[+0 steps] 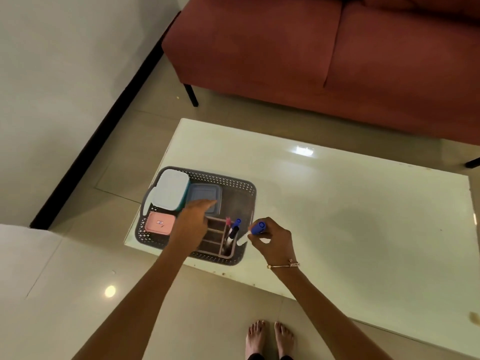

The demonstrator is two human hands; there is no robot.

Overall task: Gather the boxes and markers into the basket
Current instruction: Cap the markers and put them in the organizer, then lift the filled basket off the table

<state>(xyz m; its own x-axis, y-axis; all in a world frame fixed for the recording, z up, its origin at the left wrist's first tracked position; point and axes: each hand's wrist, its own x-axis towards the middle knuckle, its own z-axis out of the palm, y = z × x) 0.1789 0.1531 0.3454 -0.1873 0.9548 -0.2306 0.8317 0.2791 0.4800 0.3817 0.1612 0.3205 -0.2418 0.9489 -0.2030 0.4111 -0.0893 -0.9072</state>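
Setting: a person stands barefoot on a pale tiled floor, looking down at a glossy white table; a dark red sofa sits beyond it at twelve o'clock.
Basket: a grey perforated basket rests on the table's near left corner, at about nine o'clock from the table's middle.
Boxes: three lidded boxes lie inside the basket. A white box with a teal base fills the ten o'clock corner; a grey-blue box lies just beside it toward the basket's middle; a small pink box sits at the eight o'clock corner.
Holder: a pink divided holder stands in the basket's five o'clock part, partly hidden by the left hand.
Markers in holder: a blue-capped marker, a black-capped marker and something pink-tipped stand upright in its right-hand compartment.
Left hand: the left hand reaches over the basket with fingers stretched out and grasping nothing; its fingertips lie over the near edge of the grey-blue box, though contact cannot be judged.
Right hand: the right hand, a thin bracelet on its wrist, hovers at the basket's four o'clock edge, fingers pinched around a white marker with a blue cap, tilted with the cap uppermost, just beside the holder.
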